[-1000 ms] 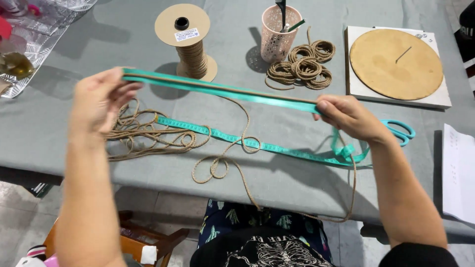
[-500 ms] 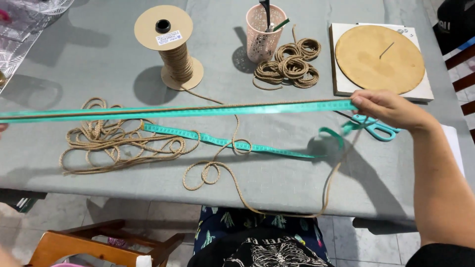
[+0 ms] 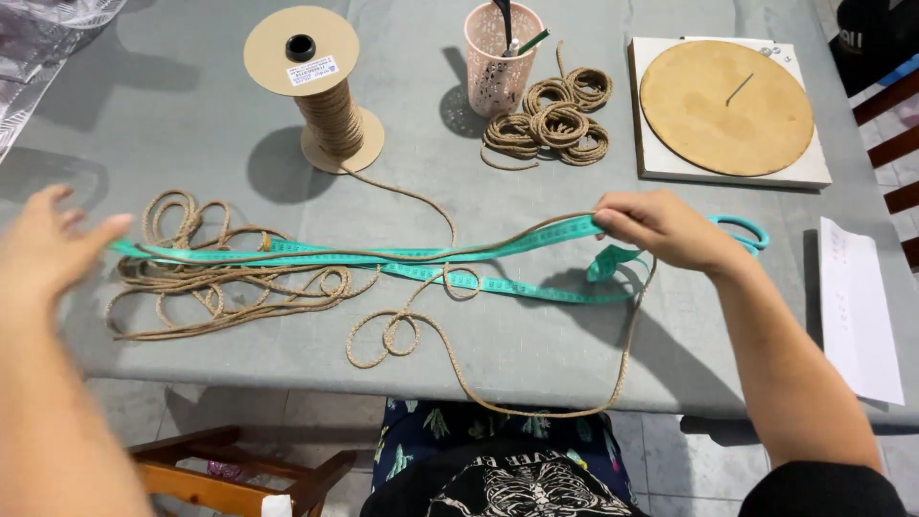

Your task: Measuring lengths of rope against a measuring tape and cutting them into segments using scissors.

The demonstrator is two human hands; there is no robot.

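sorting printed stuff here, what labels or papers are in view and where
Label: small white rectangular sticker with blue edging, on the spool's round top, far left.
Paper sheet: white rectangle with faint writing, table's right edge.
Tape measure: teal printed strip across the middle, right hand pinching it.

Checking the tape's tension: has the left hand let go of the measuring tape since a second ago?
Yes. The left hand is open beside the rope pile, and the measuring tape lies slack on the table.
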